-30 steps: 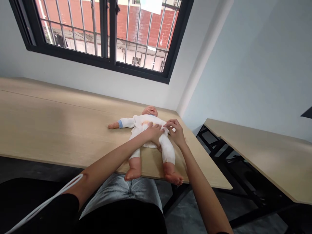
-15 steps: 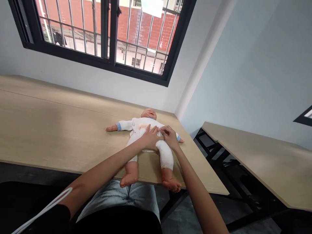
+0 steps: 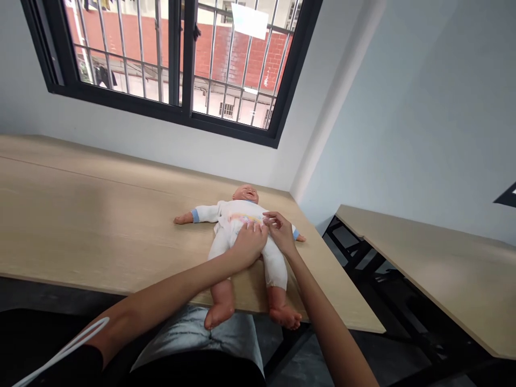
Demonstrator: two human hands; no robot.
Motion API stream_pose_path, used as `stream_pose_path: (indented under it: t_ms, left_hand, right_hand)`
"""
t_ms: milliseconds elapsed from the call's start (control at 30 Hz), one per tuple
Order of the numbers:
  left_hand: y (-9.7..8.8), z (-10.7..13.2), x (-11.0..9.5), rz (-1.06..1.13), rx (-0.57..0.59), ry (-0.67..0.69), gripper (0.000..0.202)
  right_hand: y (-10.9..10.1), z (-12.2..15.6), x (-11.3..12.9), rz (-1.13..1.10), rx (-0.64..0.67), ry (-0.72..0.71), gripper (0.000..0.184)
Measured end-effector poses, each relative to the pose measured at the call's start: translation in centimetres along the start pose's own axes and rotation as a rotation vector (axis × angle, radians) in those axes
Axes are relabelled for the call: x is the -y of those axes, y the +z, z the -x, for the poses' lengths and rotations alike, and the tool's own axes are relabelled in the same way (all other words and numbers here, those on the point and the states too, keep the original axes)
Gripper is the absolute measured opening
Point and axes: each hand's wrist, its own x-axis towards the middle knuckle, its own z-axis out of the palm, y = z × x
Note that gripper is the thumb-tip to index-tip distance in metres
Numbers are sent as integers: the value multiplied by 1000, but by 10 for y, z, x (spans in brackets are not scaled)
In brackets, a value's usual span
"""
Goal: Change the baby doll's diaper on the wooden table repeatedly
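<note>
A baby doll (image 3: 242, 207) lies face up on the wooden table, head toward the window and feet over the near edge. It wears a white top with blue cuffs and a coloured print, and white trousers (image 3: 276, 269). My left hand (image 3: 250, 242) rests at the doll's waist, its fingers curled on the cloth at the front of the trousers. My right hand (image 3: 281, 231) is beside it at the other hip, thumb and fingers closed together at the waist cloth. The exact bit of cloth between the fingers is hard to see.
The table (image 3: 100, 215) runs left along the wall beneath a barred window (image 3: 173, 70). A second table (image 3: 435, 258) stands to the right, past a gap with black metal legs. A white cable (image 3: 68, 349) hangs by my left arm.
My left hand has gone from spread fingers to curled ones and moved slightly toward me. The doll's trouser legs lie smoother, and more of the print shows. The view has tilted up slightly.
</note>
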Motion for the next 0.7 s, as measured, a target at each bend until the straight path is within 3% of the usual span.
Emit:
stream_pose_path:
  t_ms: [133,333,500,700]
  left_hand:
    - [5,-2,14,88,-1,87,47]
    - [13,2,26,125,-54,16,60]
    - [17,9,36,142,-56,67,62]
    - [18,12,50,248,-115,138,78]
  right_hand:
    - [4,0,4,-4,17,-10,27]
    - [14,-4,1,-16,57,28,24]
    - [25,-14,-3,-8,134,15,25]
    - [30,-19,-20,-21,-11,147,43]
